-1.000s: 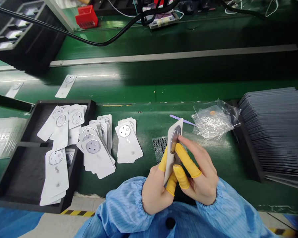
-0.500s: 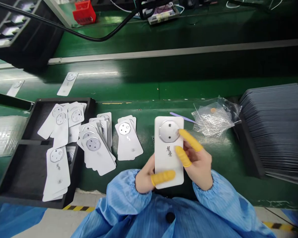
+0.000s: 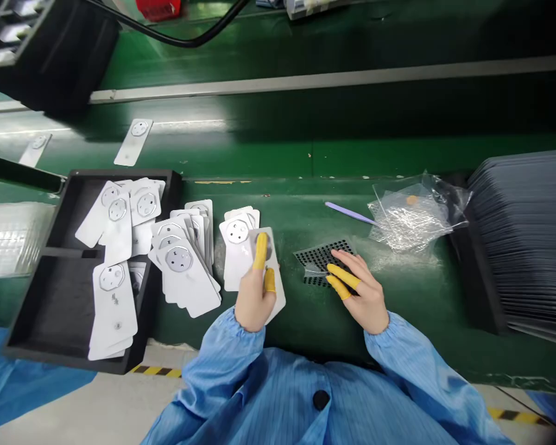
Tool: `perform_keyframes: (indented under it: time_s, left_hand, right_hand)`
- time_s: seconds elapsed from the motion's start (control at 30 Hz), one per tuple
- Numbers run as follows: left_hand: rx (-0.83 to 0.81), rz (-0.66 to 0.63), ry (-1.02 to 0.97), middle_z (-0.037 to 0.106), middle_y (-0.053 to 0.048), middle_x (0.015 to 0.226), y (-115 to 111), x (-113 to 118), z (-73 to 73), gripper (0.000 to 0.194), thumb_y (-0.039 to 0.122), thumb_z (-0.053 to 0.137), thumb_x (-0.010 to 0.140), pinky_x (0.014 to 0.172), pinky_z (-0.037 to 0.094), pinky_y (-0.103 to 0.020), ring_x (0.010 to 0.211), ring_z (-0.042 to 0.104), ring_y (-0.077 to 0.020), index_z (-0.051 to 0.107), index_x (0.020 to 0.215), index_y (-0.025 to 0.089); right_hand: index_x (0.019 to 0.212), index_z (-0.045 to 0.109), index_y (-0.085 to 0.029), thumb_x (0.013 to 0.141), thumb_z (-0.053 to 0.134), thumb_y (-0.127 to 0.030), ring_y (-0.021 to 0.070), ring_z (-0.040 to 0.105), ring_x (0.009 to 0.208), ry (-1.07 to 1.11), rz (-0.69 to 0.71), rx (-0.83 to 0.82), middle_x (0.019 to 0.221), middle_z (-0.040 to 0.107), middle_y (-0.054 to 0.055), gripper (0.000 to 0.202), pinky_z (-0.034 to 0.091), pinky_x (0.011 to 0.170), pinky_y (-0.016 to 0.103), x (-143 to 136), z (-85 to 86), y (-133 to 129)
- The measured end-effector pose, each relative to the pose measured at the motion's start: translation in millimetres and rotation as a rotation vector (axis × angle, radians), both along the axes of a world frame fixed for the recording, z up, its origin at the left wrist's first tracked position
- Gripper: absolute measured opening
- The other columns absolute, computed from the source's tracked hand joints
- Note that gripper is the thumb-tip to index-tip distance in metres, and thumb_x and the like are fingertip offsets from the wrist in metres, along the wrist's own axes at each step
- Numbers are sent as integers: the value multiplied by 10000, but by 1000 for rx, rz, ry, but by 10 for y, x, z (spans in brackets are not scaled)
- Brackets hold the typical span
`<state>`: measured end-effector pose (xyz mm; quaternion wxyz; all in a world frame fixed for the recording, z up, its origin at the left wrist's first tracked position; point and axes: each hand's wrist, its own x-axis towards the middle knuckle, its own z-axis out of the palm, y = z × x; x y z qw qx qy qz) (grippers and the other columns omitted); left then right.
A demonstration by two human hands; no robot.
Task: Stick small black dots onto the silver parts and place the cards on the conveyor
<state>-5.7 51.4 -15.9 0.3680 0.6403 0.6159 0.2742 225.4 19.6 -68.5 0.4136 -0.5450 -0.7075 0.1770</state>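
My left hand [image 3: 254,293], with yellow finger cots on some fingers, grips a white rectangular panel [image 3: 277,295] whose socket-like round face is partly covered by a finger. This panel overlaps the right edge of a small stack of similar white panels [image 3: 234,262]. My right hand [image 3: 362,293], also wearing yellow finger cots, rests its outstretched fingers on a sheet of small black dots [image 3: 322,254] lying on the green bench. Part of that sheet is hidden under the fingers, and a clear flap crosses it.
More white panels [image 3: 189,278] are piled to the left, beside a black divided tray [image 3: 41,315] holding several. A purple tweezers-like tool [image 3: 349,212] lies near a clear plastic bag [image 3: 408,216]. Stacked dark sheets [image 3: 528,241] stand at right. Two panels lie farther back.
The white panel has moved left from in front of me to the small stack, in my left hand. My right hand has left it and now touches the dotted sheet, which has come into view.
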Motion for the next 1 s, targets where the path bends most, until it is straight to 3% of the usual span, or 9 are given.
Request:
perform_keyframes:
  time_s: [0.1,0.2,0.3,0.4,0.53,0.7,0.87,1.0]
  left_hand:
    - [-99,-39,-90,656,-133,1218,18,187,4,430,217,530,841,1035,445,-444,1165,590,-311,598,1258,135]
    - [-259,-31,-336,733,-123,1051,28,392,37,322,344,598,826,971,503,-424,1042,662,-304,736,1015,122]
    - [-365,40,-518,753,-133,962,5,553,41,333,394,695,750,893,552,-406,943,697,-302,764,900,105]
    - [-365,111,-558,755,-132,948,-31,622,21,336,406,720,733,895,550,-408,932,700,-301,770,874,105]
    - [-360,82,-580,755,-125,961,-68,623,8,359,423,734,725,909,542,-408,943,696,-302,771,897,110]
    - [-379,84,-599,757,-128,942,-91,629,-18,372,443,705,751,901,542,-403,943,695,-303,771,891,105]
    - [-294,71,-559,761,-104,934,-110,657,-14,271,352,657,801,862,557,-364,906,707,-266,768,885,120]
    - [-187,22,-473,761,-90,942,-105,681,-33,218,272,615,824,851,559,-344,891,710,-241,762,897,128]
  right_hand:
    - [1119,638,-243,820,633,-121,250,582,1173,54,-14,34,1233,635,102,323,394,1048,543,63,203,14]
    - [1128,627,-229,808,644,-106,256,563,1193,9,46,55,1239,627,114,344,359,1067,559,108,343,30]
    - [1140,611,-212,816,639,-123,265,535,1223,-54,98,36,1263,604,134,338,337,1074,576,112,405,53]
    - [1076,625,-205,805,642,-109,246,581,1148,-26,74,64,1178,640,121,288,374,1052,560,75,433,76]
    - [1006,624,-183,798,612,-49,207,633,984,-26,122,127,1009,675,97,248,427,1011,546,17,410,101]
    - [1072,601,-148,811,572,-32,209,630,1006,-40,208,139,1080,649,140,287,457,1007,536,21,304,82]
    - [1072,609,-123,793,580,-8,209,643,988,-23,178,172,1060,658,146,303,484,997,508,-13,240,39]
    - [1066,612,-167,798,597,-54,196,653,956,64,47,164,1029,672,107,291,548,915,431,-129,190,58]
